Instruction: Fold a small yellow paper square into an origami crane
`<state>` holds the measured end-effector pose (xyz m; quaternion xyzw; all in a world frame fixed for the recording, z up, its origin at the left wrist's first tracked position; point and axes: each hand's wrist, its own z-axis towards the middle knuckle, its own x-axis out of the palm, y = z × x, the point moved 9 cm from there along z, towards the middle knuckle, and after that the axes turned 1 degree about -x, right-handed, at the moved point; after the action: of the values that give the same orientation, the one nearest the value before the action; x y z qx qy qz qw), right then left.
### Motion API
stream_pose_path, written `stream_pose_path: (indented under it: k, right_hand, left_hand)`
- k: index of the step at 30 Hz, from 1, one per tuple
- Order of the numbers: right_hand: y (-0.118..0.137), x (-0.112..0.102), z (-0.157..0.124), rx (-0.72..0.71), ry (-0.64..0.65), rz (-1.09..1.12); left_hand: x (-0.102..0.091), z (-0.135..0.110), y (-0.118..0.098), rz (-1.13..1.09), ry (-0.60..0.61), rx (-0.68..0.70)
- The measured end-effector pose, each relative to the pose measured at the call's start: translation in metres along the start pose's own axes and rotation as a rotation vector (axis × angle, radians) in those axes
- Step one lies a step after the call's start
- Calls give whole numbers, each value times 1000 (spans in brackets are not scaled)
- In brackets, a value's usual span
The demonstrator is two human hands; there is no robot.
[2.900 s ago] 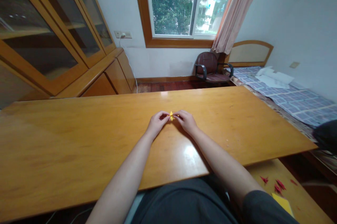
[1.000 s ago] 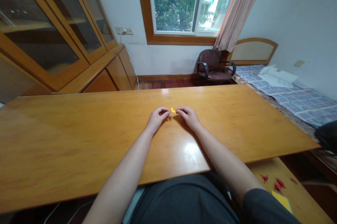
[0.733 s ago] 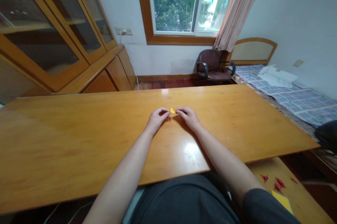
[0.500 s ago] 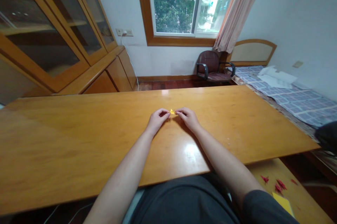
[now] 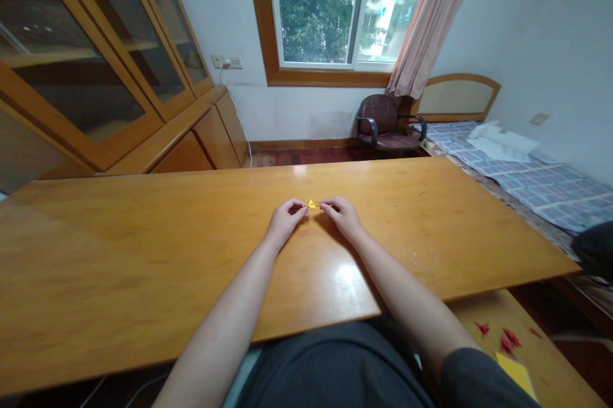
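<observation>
A tiny folded piece of yellow paper [image 5: 312,204] rests just above the middle of the wooden table [image 5: 143,248]. My left hand [image 5: 285,221] pinches its left end with curled fingers. My right hand [image 5: 341,216] pinches its right end the same way. Both hands rest on the tabletop, fingertips almost meeting over the paper, most of which is hidden between them.
A low wooden bench at the lower right carries several small red folded papers [image 5: 502,338] and a yellow sheet [image 5: 514,375]. Glass-door cabinets [image 5: 96,76] line the left wall. A dark red office chair [image 5: 383,124] and a bed [image 5: 527,172] stand beyond the table.
The yellow paper looks flatter and smaller between my fingertips than 2.9 s ago. My hands have stayed in the same place on the table; the view has shifted slightly.
</observation>
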<state>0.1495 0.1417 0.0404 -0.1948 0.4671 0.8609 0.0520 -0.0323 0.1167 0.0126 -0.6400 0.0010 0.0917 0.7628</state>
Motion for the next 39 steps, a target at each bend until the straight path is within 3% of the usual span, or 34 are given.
stream_pose_path:
  k: [31, 39]
  right_hand:
    - [0, 0, -1, 22, -2, 34]
    - [2, -1, 0, 31, 8, 44]
  left_hand:
    - [0, 3, 11, -29, 4, -7]
    - [1, 1, 5, -59, -6, -30]
